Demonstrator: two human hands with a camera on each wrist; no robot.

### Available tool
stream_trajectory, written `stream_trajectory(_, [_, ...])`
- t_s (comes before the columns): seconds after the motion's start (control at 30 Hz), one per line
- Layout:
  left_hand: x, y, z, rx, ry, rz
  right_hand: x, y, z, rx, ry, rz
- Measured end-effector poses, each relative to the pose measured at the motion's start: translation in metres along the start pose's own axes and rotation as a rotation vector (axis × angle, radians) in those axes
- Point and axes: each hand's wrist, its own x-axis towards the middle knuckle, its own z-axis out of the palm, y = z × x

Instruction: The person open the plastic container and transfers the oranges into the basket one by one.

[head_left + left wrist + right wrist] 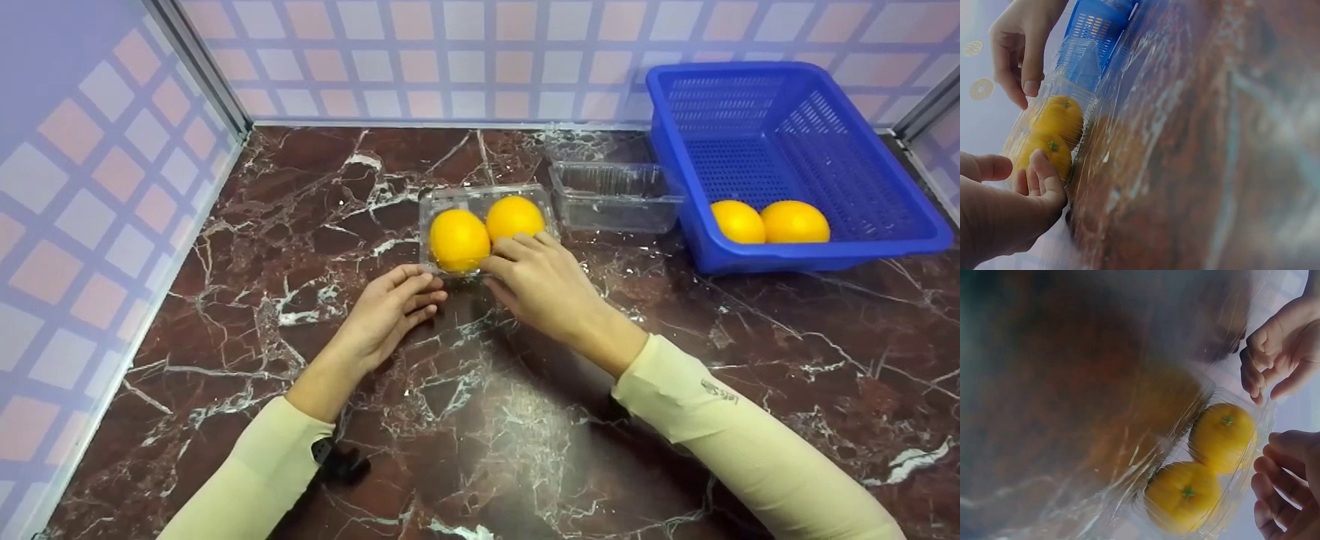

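Two oranges, one on the left (459, 238) and one on the right (511, 215), lie side by side in a clear plastic box (426, 201). Ribbed clear walls show in front of them in the right wrist view. My left hand (386, 319) is at the box's front left corner, fingers loosely bent and thumb apart from them. Over the front right part is my right hand (551, 285), its fingers relaxed close to the lid and the right orange. Neither hand shows anything between thumb and fingers. Whether the fingertips touch the plastic is hard to tell.
Another clear plastic box (619, 214), with its lid raised, stands to the right of the first. Beyond it a blue basket (825, 251) holds two more oranges (795, 223). A tiled wall (420, 60) bounds the back of the marble-patterned table (480, 420).
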Motion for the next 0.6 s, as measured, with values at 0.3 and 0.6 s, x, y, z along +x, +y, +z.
stream_trajectory(0.3, [0.002,-0.001,0.005,-0.054,0.015,-0.003,0.015,-0.006,0.002,-0.065,-0.041,-0.026])
stream_trajectory(0.6, [0.003,-0.002,0.005,-0.066,0.023,0.01,0.021,-0.007,0.008,-0.103,-0.035,-0.015])
